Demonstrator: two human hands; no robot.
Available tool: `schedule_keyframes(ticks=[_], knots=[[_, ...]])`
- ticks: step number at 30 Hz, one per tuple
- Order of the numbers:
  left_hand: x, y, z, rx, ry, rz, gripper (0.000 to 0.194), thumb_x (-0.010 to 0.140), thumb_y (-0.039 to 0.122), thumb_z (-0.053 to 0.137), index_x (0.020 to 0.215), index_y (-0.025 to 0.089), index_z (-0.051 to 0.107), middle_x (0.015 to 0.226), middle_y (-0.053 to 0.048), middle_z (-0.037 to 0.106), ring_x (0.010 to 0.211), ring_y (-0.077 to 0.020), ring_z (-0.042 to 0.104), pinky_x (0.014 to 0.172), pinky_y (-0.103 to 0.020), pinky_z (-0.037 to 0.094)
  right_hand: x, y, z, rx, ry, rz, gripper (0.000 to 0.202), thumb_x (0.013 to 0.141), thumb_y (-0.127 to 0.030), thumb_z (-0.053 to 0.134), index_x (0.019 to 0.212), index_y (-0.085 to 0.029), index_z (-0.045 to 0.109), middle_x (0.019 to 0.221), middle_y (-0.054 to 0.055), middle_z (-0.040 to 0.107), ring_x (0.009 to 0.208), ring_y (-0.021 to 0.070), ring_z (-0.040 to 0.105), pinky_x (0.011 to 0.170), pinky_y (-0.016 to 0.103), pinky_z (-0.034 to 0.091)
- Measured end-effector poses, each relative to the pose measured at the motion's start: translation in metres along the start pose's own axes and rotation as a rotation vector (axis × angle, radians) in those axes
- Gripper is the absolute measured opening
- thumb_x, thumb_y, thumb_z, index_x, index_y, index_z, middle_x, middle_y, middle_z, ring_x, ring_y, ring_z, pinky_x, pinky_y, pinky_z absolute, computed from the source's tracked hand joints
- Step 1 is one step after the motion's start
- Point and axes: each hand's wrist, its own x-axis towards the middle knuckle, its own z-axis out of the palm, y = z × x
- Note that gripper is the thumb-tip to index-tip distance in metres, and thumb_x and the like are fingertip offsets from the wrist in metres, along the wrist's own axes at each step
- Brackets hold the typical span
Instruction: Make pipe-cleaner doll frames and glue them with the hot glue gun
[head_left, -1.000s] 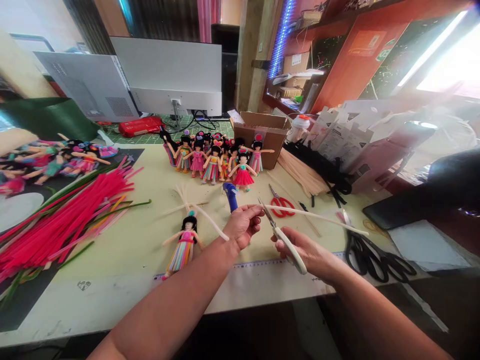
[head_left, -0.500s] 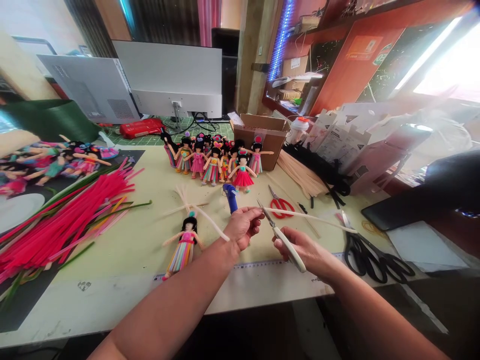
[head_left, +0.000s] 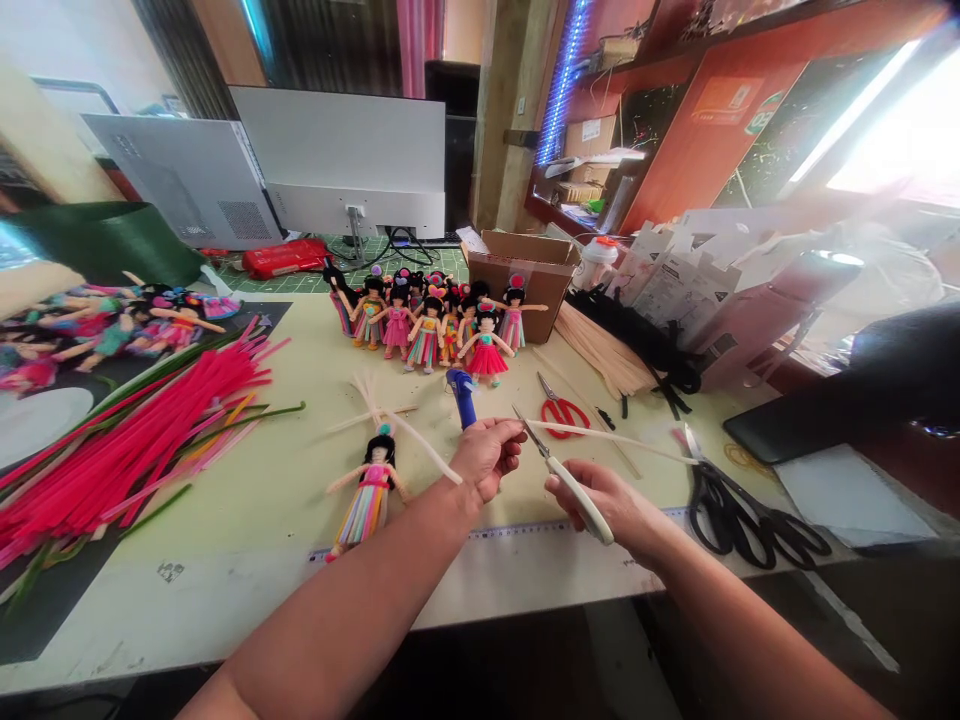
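My left hand (head_left: 491, 455) is closed in a pinch on one end of a long cream pipe cleaner (head_left: 607, 434), which stretches out to the right. My right hand (head_left: 600, 500) grips white-handled scissors (head_left: 577, 497), their blades pointing at the fingertips of my left hand beside the held end. Left of my left hand, a black-haired doll (head_left: 370, 500) in a striped skirt lies on the table, below some loose cream pipe cleaners (head_left: 367, 400). A blue tool (head_left: 462, 398) lies just beyond my left hand, and red-handled scissors (head_left: 564, 412) lie beyond the held strip.
Several finished dolls (head_left: 427, 330) stand before a cardboard box (head_left: 525, 260). Pink pipe cleaners (head_left: 165, 430) are heaped at left, near more dolls (head_left: 112, 325). Black scissors (head_left: 739, 520) lie at right. A ruler (head_left: 517, 528) runs along the front, and a monitor (head_left: 345, 150) stands behind.
The far end of the cream pipe cleaner has shifted slightly left. Both hands hold nearly the same pose.
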Motion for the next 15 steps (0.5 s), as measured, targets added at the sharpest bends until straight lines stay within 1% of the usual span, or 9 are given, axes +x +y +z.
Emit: schedule_keyframes(ticks=[8, 15], knots=[[0.0049, -0.0062, -0.0016, -0.017, 0.032, -0.008, 0.005, 0.074, 0.009, 0.058, 0.072, 0.012, 0.055, 0.06, 0.001, 0.054, 0.044, -0.0026, 0.045, 0.041, -0.015, 0.034, 0.0042, 0.002, 0.0082, 0.063, 0.015, 0.013, 0.042, 0.079, -0.055, 0.057, 0.064, -0.02, 0.041, 0.054, -0.005, 0.044, 0.046, 0.0088, 0.043, 0.044, 0.023, 0.033], [0.0076, -0.007, -0.0031, -0.011, 0.054, -0.012, 0.01, 0.072, 0.008, 0.06, 0.067, 0.012, 0.053, 0.058, 0.002, 0.053, 0.043, -0.0027, 0.044, 0.041, -0.015, 0.036, 0.0081, 0.0065, 0.0086, 0.065, 0.016, 0.022, 0.04, 0.079, -0.055, 0.058, 0.066, -0.02, 0.041, 0.053, -0.006, 0.04, 0.043, 0.0078, 0.039, 0.04, 0.021, 0.032]])
